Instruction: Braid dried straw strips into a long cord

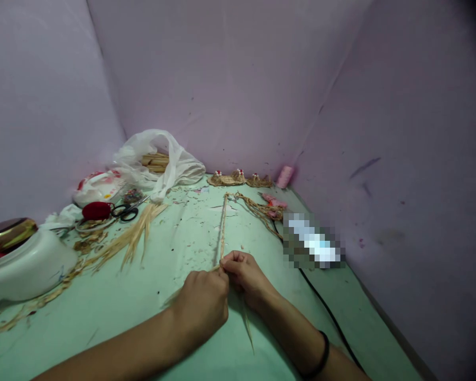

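A thin braid of dried straw-like fibre [223, 227] stretches from the far side of the table toward me. At its near end my left hand [206, 296] is closed on the strands, knuckles up. My right hand [246, 275] pinches the same spot, thumb and forefinger together, touching the left. Loose strands [247, 328] hang below the right hand, and others stick out to the left. The braid's far end lies by a coil of finished braided cord [257, 208]. The exact hold of the fingers on each strand is partly hidden.
At left are a white pot [27, 270], scissors [127, 212], a red pincushion-like object [96, 210], loose fibre strips [137, 233] and a white plastic bag [182, 164]. Woven pieces [232, 180] and a pink thread spool [284, 177] stand at the back. A black cable [321, 301] runs at right.
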Motion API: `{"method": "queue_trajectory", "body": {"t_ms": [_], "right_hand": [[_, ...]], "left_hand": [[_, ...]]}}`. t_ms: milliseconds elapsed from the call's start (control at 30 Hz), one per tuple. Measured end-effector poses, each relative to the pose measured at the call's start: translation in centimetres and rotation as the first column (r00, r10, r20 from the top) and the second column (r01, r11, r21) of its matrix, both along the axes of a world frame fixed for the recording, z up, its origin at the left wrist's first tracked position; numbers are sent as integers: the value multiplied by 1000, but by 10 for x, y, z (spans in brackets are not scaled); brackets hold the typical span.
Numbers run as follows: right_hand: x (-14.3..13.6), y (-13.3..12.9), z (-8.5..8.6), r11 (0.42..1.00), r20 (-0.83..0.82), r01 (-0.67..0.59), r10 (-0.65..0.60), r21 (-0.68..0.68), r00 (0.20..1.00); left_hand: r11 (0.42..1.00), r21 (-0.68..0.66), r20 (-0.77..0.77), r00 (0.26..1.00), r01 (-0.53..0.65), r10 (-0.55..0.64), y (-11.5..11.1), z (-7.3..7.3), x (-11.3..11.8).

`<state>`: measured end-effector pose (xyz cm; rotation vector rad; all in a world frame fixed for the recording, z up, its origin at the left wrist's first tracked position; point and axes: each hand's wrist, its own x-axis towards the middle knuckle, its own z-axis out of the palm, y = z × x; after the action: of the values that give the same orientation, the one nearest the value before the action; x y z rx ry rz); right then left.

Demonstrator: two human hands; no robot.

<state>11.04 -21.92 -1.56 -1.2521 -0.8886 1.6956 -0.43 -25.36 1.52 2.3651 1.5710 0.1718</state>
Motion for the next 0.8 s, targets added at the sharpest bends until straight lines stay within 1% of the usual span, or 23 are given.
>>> {"method": "queue_trajectory", "body": {"t_ms": [33,67,100,133,167,200,233,267,300,333,367,400,467,500,533,567,600,633,667,700,733,800], "right_hand": [[1,0,1,1000,-19,-12,12,12,1000],[2,0,2,999,-36,-30,31,18,999],[3,-1,4,998,-50,-52,53,22,997],[4,-1,6,997,-60,-79,80,22,995],[5,-1,8,994,-66,-103,104,23,992],[5,-1,10,992,-68,-124,126,25,990],[6,-1,10,989,-67,-141,143,31,987],[6,0,10,988,-64,-152,154,39,986],[7,1,8,986,-51,-162,165,48,985],[7,2,6,983,-22,-176,177,59,984],[8,4,3,979,29,-190,188,77,982],[9,5,-1,972,104,-209,197,111,975],[12,7,-6,937,318,-256,175,236,932],[14,6,-8,905,443,-295,139,305,886],[15,5,-8,868,561,-339,88,362,823],[17,2,-6,836,661,-380,27,397,750],[18,-1,-4,816,740,-408,-34,408,672],[19,-4,0,814,798,-420,-86,401,597],[20,-8,4,824,837,-418,-119,383,533],[20,-11,8,838,862,-408,-133,361,490],[20,-14,12,851,875,-402,-126,337,468],[19,-20,17,861,878,-414,-74,295,473]], "left_hand": [[1000,-12,66,998,-12,13,4,2,-2],[998,-24,162,985,-55,58,9,4,-5],[990,-57,274,952,-125,136,16,5,-8],[972,-107,385,892,-211,236,23,6,-11],[942,-212,463,821,-262,333,30,6,-14],[898,-362,498,762,-252,414,36,5,-16],[843,-503,513,718,-193,471,41,3,-17],[779,-616,514,691,-116,508,45,0,-17],[726,-686,509,680,-50,528,47,-3,-16],[691,-723,499,679,-18,539,49,-5,-16],[671,-741,478,685,-23,551,49,-8,-15],[668,-743,455,691,-54,562,50,-10,-13],[690,-716,441,696,-106,566,49,-13,-10],[715,-690,464,688,-115,558,49,-16,-9],[746,-656,497,677,-116,543,49,-18,-7],[775,-622,527,672,-112,520,49,-22,-6],[797,-595,542,677,-109,497,49,-25,-5],[812,-573,546,688,-109,478,48,-28,-4],[823,-556,546,697,-114,466,48,-31,-3],[829,-546,546,701,-116,458,48,-34,-3],[830,-545,550,699,-114,457,47,-35,-2],[821,-563,571,674,-95,469,46,-36,-3]]}}
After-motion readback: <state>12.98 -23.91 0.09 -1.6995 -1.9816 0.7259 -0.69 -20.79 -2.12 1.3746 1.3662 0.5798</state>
